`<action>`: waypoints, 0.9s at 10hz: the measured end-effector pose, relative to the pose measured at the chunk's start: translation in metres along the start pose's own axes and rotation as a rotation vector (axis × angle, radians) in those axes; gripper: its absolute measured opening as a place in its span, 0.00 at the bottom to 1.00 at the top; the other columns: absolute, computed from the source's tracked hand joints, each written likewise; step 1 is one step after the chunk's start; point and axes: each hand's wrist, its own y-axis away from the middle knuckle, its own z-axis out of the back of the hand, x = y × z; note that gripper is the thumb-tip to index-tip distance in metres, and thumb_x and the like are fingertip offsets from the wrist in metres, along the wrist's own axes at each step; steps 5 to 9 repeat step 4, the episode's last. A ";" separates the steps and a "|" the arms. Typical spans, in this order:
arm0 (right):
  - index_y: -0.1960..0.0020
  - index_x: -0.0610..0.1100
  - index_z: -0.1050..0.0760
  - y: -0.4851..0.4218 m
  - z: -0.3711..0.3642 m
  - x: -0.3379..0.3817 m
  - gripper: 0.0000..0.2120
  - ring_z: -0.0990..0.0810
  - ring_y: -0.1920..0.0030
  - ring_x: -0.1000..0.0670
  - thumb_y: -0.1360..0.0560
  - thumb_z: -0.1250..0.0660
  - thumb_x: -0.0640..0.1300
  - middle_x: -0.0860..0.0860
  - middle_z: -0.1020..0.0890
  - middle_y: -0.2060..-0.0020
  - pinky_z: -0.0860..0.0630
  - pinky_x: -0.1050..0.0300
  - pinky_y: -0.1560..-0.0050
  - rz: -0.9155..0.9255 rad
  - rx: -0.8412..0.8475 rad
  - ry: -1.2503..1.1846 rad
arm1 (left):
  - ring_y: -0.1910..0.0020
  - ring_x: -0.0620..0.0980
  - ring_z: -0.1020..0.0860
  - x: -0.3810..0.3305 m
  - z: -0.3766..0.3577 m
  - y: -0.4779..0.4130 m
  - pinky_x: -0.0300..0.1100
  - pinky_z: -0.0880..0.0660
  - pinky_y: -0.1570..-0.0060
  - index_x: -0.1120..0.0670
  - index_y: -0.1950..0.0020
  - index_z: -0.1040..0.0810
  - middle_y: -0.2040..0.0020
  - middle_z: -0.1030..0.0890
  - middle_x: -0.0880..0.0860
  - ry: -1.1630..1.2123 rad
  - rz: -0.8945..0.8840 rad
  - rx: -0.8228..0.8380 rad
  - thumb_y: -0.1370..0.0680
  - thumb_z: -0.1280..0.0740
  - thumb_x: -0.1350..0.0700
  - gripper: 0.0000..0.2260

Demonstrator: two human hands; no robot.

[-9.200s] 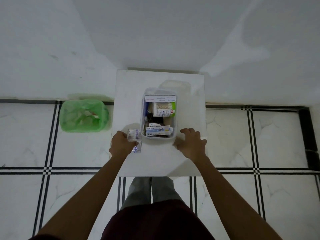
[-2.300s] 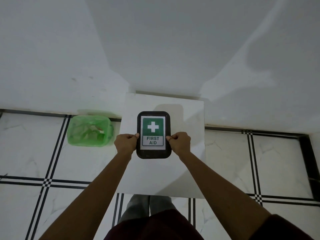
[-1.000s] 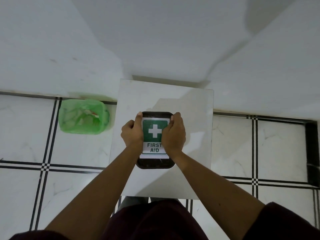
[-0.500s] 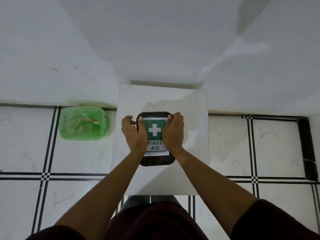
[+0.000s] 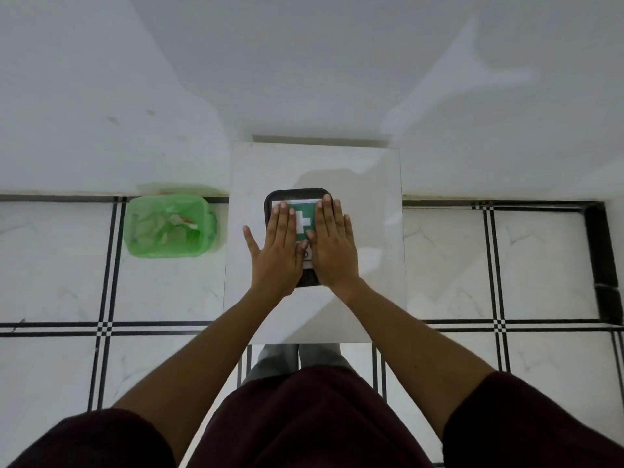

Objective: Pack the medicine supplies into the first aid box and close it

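The first aid box [image 5: 305, 195] stands in the middle of the small white table [image 5: 368, 184] with its black lid on. A green label with a white cross shows between my hands. My left hand [image 5: 277, 251] lies flat on the lid's left half, fingers stretched out, thumb off to the left over the table. My right hand [image 5: 332, 246] lies flat on the right half, fingers together. Neither hand holds anything. The box's contents are hidden under the lid.
A green bin [image 5: 169, 226] lined with a plastic bag stands on the tiled floor, left of the table. White walls meet in a corner behind the table. My legs are under the table's near edge.
Half a second ago my fingers curled over the lid's far corners. Now both palms lie flat on top of the lid. Much earlier the box stood without its lid, supplies inside.
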 end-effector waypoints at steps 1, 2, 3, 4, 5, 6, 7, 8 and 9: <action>0.24 0.37 0.50 0.010 0.001 -0.001 0.27 0.51 0.23 0.42 0.19 0.49 0.49 0.40 0.46 0.23 0.52 0.46 0.24 -0.028 -0.023 -0.036 | 0.22 0.51 0.58 0.003 -0.001 0.004 0.65 0.59 0.27 0.55 0.23 0.58 0.21 0.57 0.54 0.039 0.019 -0.035 0.23 0.71 0.42 0.32; 0.24 0.39 0.52 0.026 0.002 0.001 0.27 0.54 0.23 0.44 0.18 0.49 0.49 0.42 0.48 0.23 0.54 0.48 0.24 -0.091 0.015 -0.079 | 0.23 0.51 0.63 0.006 0.000 0.015 0.61 0.55 0.26 0.53 0.23 0.61 0.21 0.61 0.52 0.143 0.060 0.002 0.21 0.63 0.42 0.28; 0.24 0.38 0.51 0.029 0.008 0.002 0.27 0.54 0.23 0.45 0.18 0.52 0.49 0.41 0.47 0.23 0.53 0.47 0.24 -0.061 0.008 -0.087 | 0.23 0.51 0.64 0.008 -0.003 0.023 0.63 0.55 0.26 0.52 0.23 0.61 0.21 0.62 0.52 0.125 0.036 0.025 0.20 0.59 0.44 0.27; 0.24 0.37 0.51 0.012 0.040 0.011 0.28 0.54 0.23 0.45 0.19 0.57 0.52 0.40 0.46 0.23 0.55 0.49 0.24 -0.062 -0.048 -0.138 | 0.22 0.51 0.58 0.001 0.031 0.014 0.59 0.59 0.25 0.54 0.23 0.53 0.21 0.55 0.54 0.213 0.072 -0.071 0.20 0.59 0.45 0.27; 0.24 0.37 0.51 0.012 0.040 0.011 0.28 0.54 0.23 0.45 0.19 0.57 0.52 0.40 0.46 0.23 0.55 0.49 0.24 -0.062 -0.048 -0.138 | 0.22 0.51 0.58 0.001 0.031 0.014 0.59 0.59 0.25 0.54 0.23 0.53 0.21 0.55 0.54 0.213 0.072 -0.071 0.20 0.59 0.45 0.27; 0.24 0.37 0.51 0.012 0.040 0.011 0.28 0.54 0.23 0.45 0.19 0.57 0.52 0.40 0.46 0.23 0.55 0.49 0.24 -0.062 -0.048 -0.138 | 0.22 0.51 0.58 0.001 0.031 0.014 0.59 0.59 0.25 0.54 0.23 0.53 0.21 0.55 0.54 0.213 0.072 -0.071 0.20 0.59 0.45 0.27; 0.24 0.37 0.51 0.012 0.040 0.011 0.28 0.54 0.23 0.45 0.19 0.57 0.52 0.40 0.46 0.23 0.55 0.49 0.24 -0.062 -0.048 -0.138 | 0.22 0.51 0.58 0.001 0.031 0.014 0.59 0.59 0.25 0.54 0.23 0.53 0.21 0.55 0.54 0.213 0.072 -0.071 0.20 0.59 0.45 0.27; 0.24 0.37 0.51 0.012 0.040 0.011 0.28 0.54 0.23 0.45 0.19 0.57 0.52 0.40 0.46 0.23 0.55 0.49 0.24 -0.062 -0.048 -0.138 | 0.22 0.51 0.58 0.001 0.031 0.014 0.59 0.59 0.25 0.54 0.23 0.53 0.21 0.55 0.54 0.213 0.072 -0.071 0.20 0.59 0.45 0.27; 0.24 0.37 0.51 0.012 0.040 0.011 0.28 0.54 0.23 0.45 0.19 0.57 0.52 0.40 0.46 0.23 0.55 0.49 0.24 -0.062 -0.048 -0.138 | 0.22 0.51 0.58 0.001 0.031 0.014 0.59 0.59 0.25 0.54 0.23 0.53 0.21 0.55 0.54 0.213 0.072 -0.071 0.20 0.59 0.45 0.27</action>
